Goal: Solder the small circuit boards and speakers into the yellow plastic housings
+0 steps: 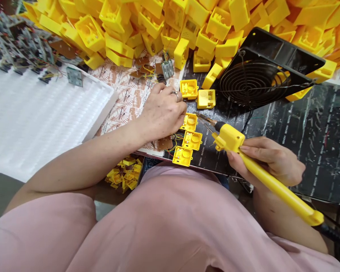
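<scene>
My right hand (pixel 272 160) is wrapped round a yellow soldering iron (pixel 229 136), whose tip points left toward a small open yellow casing (pixel 190 121). At that casing's left side is my left hand (pixel 164 107), its fingers curled down and a ring on one of them; what the fingertips pinch is hidden. Just below lie two more open casings, a middle one (pixel 192 140) and a lower one (pixel 182 156), with thin wires running left to a brown circuit board (pixel 166 143). Beyond my left hand is a grey-green circuit board (pixel 167 69) with wires.
A large pile of yellow casings (pixel 170 22) spans the back. A black fan (pixel 260 71) leans at the back right. On the left, a white foam tray (pixel 45 113) bears wired circuit boards (pixel 25 49). A bin of small yellow parts (pixel 126 174) sits below the table edge.
</scene>
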{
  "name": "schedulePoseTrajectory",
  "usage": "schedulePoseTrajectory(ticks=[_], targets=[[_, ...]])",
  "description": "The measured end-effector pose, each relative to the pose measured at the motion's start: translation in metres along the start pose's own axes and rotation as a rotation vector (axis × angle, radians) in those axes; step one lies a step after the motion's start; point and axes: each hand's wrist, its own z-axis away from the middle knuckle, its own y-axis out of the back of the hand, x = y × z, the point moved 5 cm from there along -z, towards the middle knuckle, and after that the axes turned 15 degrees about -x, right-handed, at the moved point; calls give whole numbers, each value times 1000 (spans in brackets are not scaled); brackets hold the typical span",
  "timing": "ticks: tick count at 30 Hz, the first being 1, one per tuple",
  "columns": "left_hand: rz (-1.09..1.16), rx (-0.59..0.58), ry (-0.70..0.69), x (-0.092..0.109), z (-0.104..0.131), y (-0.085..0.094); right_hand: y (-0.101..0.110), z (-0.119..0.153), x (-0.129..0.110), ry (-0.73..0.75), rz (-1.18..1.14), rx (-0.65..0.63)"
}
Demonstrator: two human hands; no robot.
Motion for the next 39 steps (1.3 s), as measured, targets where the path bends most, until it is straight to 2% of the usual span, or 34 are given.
schedulePoseTrajectory(ticks=[3,8,14,21,24,27,32,35,39], targets=[[-2,-17,3,0,0,0,-1,1,-1,16,-7,3],[-8,-21,5,1,0,1,-2,5,1,-80,-57,2],[14,-44,23,-1,0,0,-3,5,1,-96,-13,-18],[326,-24,136,-27,19,1,0,13,9,-134,-31,25],[396,31,167,-32,26,0,0,16,15,-171,-88,27],[384,58,123,-30,28,1,-1,16,17,-183,-136,21],[295,-66,36,-22,22,1,1,14,20,-206,-165,40],[222,-108,39,-17,18,1,3,10,23,-181,-175,-10],[158,-165,60,-11,15,-1,3,-4,20,18,-204,-96]])
